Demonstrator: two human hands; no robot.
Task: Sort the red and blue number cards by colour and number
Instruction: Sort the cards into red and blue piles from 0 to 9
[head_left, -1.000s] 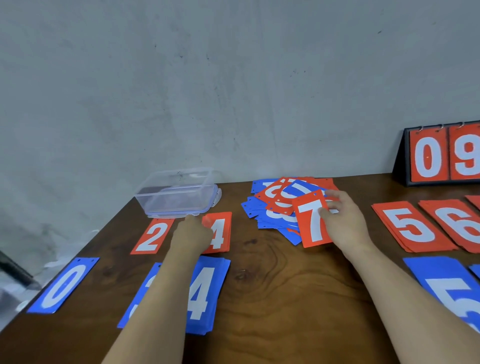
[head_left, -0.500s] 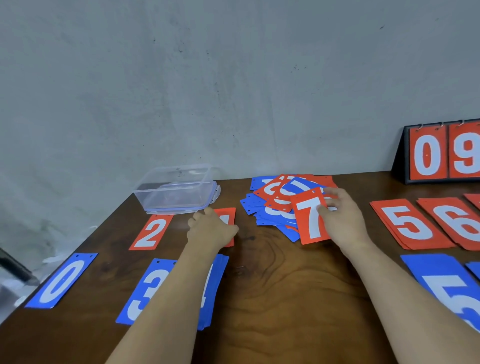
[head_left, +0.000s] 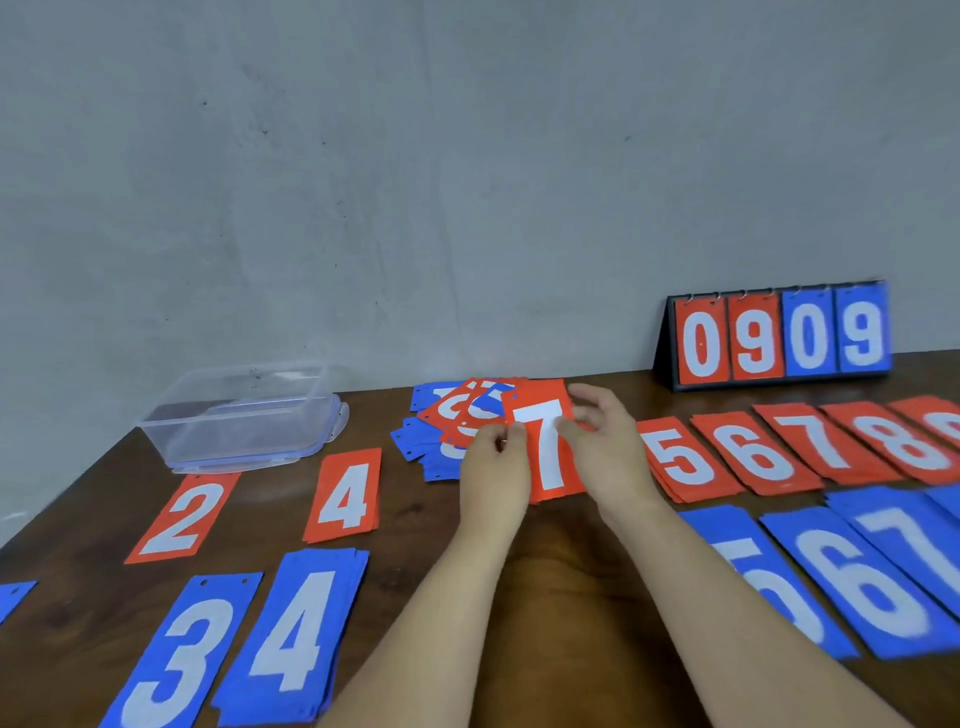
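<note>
A red 7 card (head_left: 546, 447) stands between my hands at the table's middle. My left hand (head_left: 493, 467) pinches its left edge and my right hand (head_left: 602, 447) grips its right edge. Behind it lies a mixed heap of red and blue cards (head_left: 457, 415). Sorted red piles 2 (head_left: 182, 517), 4 (head_left: 345, 493), 5 (head_left: 680, 462), 6 (head_left: 753, 457), 7 (head_left: 826, 441) and 8 (head_left: 904, 441) lie in a row. Blue piles 3 (head_left: 182, 660), 4 (head_left: 301, 634), 5 (head_left: 769, 582), 6 (head_left: 857, 577) and 7 (head_left: 914, 540) lie nearer me.
A clear plastic box (head_left: 244, 415) stands at the back left of the wooden table (head_left: 571, 597). A flip scoreboard (head_left: 779, 338) showing 09 09 stands at the back right. One blue card corner (head_left: 13, 597) shows at the left edge.
My left hand left the red 4 pile and moved right to take the red 7 card's left edge. The view swung right, bringing more sorted piles and the whole scoreboard into sight.
</note>
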